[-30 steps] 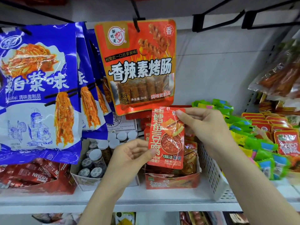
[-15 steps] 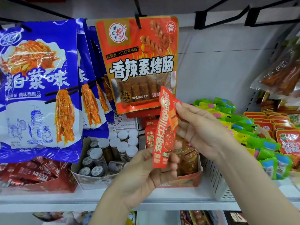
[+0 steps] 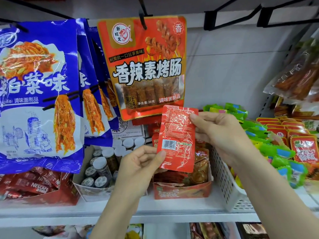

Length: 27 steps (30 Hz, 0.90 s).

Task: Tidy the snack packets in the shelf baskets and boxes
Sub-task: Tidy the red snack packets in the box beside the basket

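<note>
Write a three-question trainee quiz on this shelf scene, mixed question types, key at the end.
1. True or false: the small red packet shows its barcode side to the camera.
2. Which hands hold it? A) left only B) right only C) both
3. Fill in: the box directly below the packet is mainly ___ in colour.

Key:
1. True.
2. C: the left hand pinches the lower left edge, the right hand the upper right corner.
3. Red.
</note>
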Each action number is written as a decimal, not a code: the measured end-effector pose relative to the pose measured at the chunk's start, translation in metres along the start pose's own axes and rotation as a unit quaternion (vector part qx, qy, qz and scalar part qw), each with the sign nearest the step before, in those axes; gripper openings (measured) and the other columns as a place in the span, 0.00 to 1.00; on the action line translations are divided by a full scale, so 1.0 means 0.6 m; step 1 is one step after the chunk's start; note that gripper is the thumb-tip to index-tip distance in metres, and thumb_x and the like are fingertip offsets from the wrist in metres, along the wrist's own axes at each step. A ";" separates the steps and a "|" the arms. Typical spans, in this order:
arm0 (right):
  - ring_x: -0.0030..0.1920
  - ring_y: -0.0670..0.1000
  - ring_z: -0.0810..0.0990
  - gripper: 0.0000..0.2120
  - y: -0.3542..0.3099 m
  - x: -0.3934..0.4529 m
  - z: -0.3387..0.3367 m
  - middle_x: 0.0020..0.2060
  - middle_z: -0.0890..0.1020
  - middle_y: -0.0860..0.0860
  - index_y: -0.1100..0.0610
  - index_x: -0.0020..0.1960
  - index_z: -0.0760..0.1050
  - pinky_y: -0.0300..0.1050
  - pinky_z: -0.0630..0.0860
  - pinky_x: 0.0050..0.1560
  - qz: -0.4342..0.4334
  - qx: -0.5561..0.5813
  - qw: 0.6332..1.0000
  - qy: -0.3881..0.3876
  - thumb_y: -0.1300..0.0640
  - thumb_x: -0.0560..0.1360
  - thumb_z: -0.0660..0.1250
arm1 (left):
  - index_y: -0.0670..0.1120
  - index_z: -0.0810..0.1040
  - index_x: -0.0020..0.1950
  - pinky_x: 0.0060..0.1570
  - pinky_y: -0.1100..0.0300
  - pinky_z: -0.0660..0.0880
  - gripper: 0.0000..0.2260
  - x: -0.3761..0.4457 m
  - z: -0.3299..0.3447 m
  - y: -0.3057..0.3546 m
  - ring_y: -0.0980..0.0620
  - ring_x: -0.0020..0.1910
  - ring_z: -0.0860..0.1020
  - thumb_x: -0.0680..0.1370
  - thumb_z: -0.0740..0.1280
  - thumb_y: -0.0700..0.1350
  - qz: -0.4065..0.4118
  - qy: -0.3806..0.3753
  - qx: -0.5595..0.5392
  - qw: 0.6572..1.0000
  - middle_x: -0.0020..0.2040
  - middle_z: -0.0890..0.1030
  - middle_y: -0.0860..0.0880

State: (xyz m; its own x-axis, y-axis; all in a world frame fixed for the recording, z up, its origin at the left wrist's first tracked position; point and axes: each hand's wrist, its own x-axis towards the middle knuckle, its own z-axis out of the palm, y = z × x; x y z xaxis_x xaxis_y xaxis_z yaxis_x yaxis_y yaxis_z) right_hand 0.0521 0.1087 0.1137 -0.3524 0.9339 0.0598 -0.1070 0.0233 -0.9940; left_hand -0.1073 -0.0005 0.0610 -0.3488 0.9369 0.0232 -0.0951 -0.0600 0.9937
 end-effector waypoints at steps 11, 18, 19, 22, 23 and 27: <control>0.49 0.52 0.82 0.13 0.012 0.000 0.015 0.50 0.83 0.58 0.61 0.52 0.81 0.45 0.81 0.54 0.033 0.155 0.977 -0.143 0.55 0.71 0.69 | 0.35 0.81 0.59 0.43 0.55 0.82 0.25 -0.019 0.031 0.003 0.47 0.41 0.84 0.68 0.79 0.50 -0.177 -0.201 -0.354 0.896 0.49 0.83 0.38; 0.50 0.54 0.85 0.24 -0.019 0.006 -0.024 0.50 0.85 0.59 0.61 0.53 0.83 0.48 0.81 0.53 0.050 0.084 0.989 -0.112 0.41 0.72 0.65 | 0.45 0.83 0.46 0.40 0.62 0.80 0.15 -0.001 0.017 -0.008 0.51 0.43 0.84 0.62 0.76 0.49 -0.040 0.047 -0.084 0.995 0.45 0.86 0.45; 0.51 0.55 0.85 0.22 -0.020 0.004 -0.027 0.49 0.85 0.58 0.61 0.52 0.84 0.47 0.81 0.53 0.039 0.044 0.992 -0.115 0.43 0.73 0.65 | 0.46 0.83 0.45 0.40 0.62 0.80 0.14 0.000 0.014 -0.009 0.51 0.43 0.85 0.63 0.76 0.50 -0.015 0.066 -0.058 0.996 0.44 0.86 0.46; 0.45 0.54 0.85 0.06 -0.016 -0.002 -0.015 0.42 0.87 0.54 0.57 0.47 0.85 0.45 0.83 0.47 -0.049 -0.098 0.993 -0.048 0.57 0.75 0.69 | 0.47 0.83 0.46 0.40 0.66 0.79 0.12 0.001 0.011 -0.012 0.53 0.43 0.84 0.66 0.74 0.51 0.043 0.094 0.006 0.995 0.43 0.86 0.49; 0.40 0.51 0.84 0.04 -0.017 -0.003 -0.012 0.38 0.87 0.52 0.53 0.44 0.85 0.44 0.83 0.43 -0.080 -0.124 0.989 -0.010 0.59 0.75 0.70 | 0.49 0.83 0.47 0.42 0.68 0.78 0.11 0.004 0.009 -0.014 0.56 0.44 0.84 0.68 0.73 0.52 0.065 0.101 0.043 0.992 0.43 0.86 0.52; 0.29 0.41 0.82 0.09 -0.020 0.007 -0.024 0.33 0.84 0.37 0.44 0.41 0.82 0.33 0.79 0.34 -0.192 -0.184 0.959 0.100 0.58 0.74 0.72 | 0.56 0.77 0.60 0.49 0.78 0.70 0.15 0.013 -0.005 -0.023 0.71 0.54 0.76 0.76 0.62 0.58 0.129 0.087 0.240 0.958 0.53 0.80 0.63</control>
State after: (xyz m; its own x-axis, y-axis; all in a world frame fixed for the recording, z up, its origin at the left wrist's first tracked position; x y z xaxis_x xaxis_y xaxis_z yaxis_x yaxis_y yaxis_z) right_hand 0.0656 0.1176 0.1246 -0.1629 0.8805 0.4452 0.1545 0.4684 -0.8699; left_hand -0.1112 0.0064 0.0472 -0.4577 0.8378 0.2977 0.4401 -0.0774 0.8946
